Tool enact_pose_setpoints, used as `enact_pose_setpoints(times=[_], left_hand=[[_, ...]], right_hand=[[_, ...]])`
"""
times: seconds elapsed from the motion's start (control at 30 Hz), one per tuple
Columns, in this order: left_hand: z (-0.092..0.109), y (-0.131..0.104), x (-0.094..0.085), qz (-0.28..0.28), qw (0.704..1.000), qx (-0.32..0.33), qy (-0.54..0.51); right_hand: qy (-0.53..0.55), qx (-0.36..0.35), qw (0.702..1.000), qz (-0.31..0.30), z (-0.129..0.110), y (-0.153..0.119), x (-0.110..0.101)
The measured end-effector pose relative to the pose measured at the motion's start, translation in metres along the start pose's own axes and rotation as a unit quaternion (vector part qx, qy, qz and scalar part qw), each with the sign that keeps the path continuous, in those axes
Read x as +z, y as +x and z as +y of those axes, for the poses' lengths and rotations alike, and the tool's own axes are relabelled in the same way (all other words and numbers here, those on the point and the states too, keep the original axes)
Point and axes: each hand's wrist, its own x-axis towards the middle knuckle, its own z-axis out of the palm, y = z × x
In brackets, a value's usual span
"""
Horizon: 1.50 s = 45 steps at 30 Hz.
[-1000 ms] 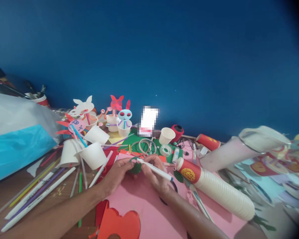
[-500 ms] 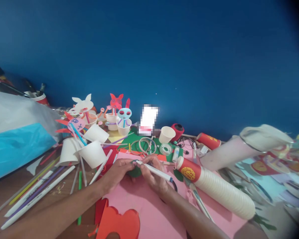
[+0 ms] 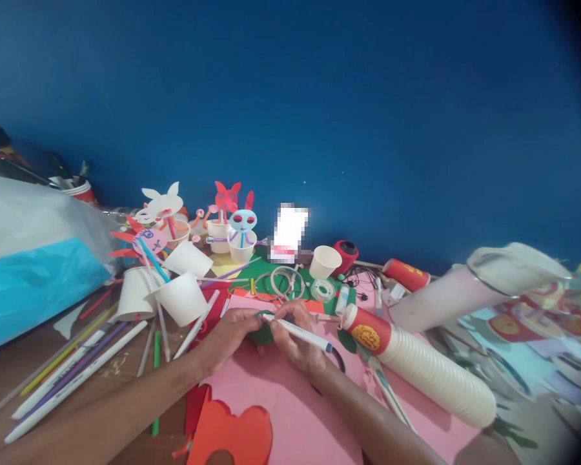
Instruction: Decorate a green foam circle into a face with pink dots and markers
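Between thumb and fingers, my left hand pinches a small green paper piece over the pink paper. My right hand grips a white marker, its tip against the top of the green piece and its blue end toward the lower right. Fingers partly hide the green piece and whatever is drawn on it. Below the hands, a red-orange paper sheet with a cut curved edge lies on the pink paper.
A stack of paper cups lies to the right, beside scissors. White cups and several markers are at left. Paper-cup figures, a lit phone and a tape roll sit toward the blue wall.
Almost nothing differs. The view has shifted very slightly, and both hands keep their hold on the green paper and the marker.
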Motion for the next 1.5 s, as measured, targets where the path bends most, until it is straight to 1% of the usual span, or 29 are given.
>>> enact_pose_setpoints(times=[0.23,0.4,0.57,0.73,0.83,0.93,1.03,1.2,1.33,1.5], left_hand=[[0.0005,-0.0007,0.001,0.007,1.0,-0.005,0.002],[0.0016,-0.0002,0.0013,0.01,1.0,0.006,0.004],[0.0017,-0.0015,0.0015,0.013,1.0,-0.022,0.009],[-0.0007,0.0,0.0014,0.016,1.0,0.002,-0.018],[-0.0003,0.0007,0.0013,0.019,0.999,0.01,-0.034],[0.0021,0.0,0.0017,0.024,0.998,0.008,-0.05],[0.0031,-0.0009,0.0014,0.028,0.998,-0.01,-0.047],[-0.0004,-0.0004,-0.0014,0.048,0.998,-0.022,-0.03],[-0.0014,0.0,-0.0036,0.037,0.999,-0.026,-0.019],[-0.0008,-0.0001,-0.0044,0.028,0.999,-0.033,-0.013]], right_hand=[[-0.008,-0.01,1.0,0.0,0.0011,0.0008,0.0023],[-0.026,-0.014,1.0,0.009,0.001,0.0015,0.0047],[-0.016,0.02,0.999,0.025,0.0022,-0.0009,0.0045],[0.006,0.02,0.999,0.032,-0.0015,-0.0019,-0.0002],[0.007,0.033,0.999,0.026,-0.0044,-0.0023,-0.0023],[0.032,0.054,0.997,0.036,-0.0053,-0.0026,-0.0014],[0.078,0.076,0.993,0.053,-0.0047,-0.002,0.0011],[0.121,0.102,0.986,0.055,-0.0039,0.0018,0.0022],[0.161,0.145,0.974,0.067,-0.001,0.0059,0.0017],[0.18,0.156,0.968,0.08,0.0015,0.0063,0.0041]])
